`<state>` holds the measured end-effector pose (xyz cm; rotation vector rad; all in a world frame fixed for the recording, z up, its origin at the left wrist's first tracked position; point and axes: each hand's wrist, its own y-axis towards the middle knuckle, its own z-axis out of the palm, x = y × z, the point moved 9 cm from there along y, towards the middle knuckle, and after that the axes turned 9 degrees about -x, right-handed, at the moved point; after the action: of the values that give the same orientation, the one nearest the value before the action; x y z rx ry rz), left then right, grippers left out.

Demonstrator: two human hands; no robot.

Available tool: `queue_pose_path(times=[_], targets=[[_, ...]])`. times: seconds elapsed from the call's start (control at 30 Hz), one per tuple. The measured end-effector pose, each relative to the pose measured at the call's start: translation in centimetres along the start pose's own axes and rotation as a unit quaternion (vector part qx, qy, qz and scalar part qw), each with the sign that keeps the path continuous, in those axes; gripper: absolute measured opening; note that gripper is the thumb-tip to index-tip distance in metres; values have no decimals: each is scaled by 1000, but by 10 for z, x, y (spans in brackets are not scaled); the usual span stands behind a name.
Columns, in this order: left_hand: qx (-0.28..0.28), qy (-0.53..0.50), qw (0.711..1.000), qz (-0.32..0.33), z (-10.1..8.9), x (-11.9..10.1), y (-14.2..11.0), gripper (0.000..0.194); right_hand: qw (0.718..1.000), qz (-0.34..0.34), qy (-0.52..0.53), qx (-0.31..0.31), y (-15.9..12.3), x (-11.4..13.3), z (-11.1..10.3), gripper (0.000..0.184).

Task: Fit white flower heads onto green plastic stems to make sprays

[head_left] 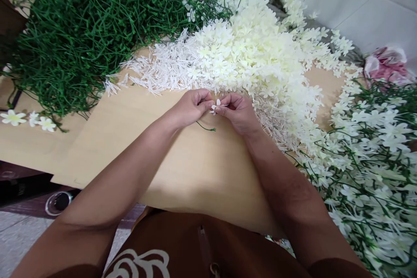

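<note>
Left hand and right hand pinch a small white fabric-looking flower, grips nearly closed; slackening could lose it among cream cloth-like blossoms at one o'clock.

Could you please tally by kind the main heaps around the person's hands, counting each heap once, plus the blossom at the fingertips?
Green stem heap: 1
White stick heap: 1
Loose blossom heap: 1
Heap of blossoms with green stems: 1
White blossom between left hand and right hand: 1
Total: 5
</note>
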<state>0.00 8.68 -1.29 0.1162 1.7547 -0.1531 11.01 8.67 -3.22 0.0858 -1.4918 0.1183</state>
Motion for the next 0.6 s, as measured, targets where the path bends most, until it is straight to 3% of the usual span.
queue_pose_path(times=[0.43, 0.6], targets=[[34, -19, 998, -41, -1, 6, -1, 24, 1000, 20, 0, 14, 2, 1, 9, 43], [27, -22, 999, -24, -1, 5, -4, 38, 996, 36, 40, 65, 1, 1, 7, 44]])
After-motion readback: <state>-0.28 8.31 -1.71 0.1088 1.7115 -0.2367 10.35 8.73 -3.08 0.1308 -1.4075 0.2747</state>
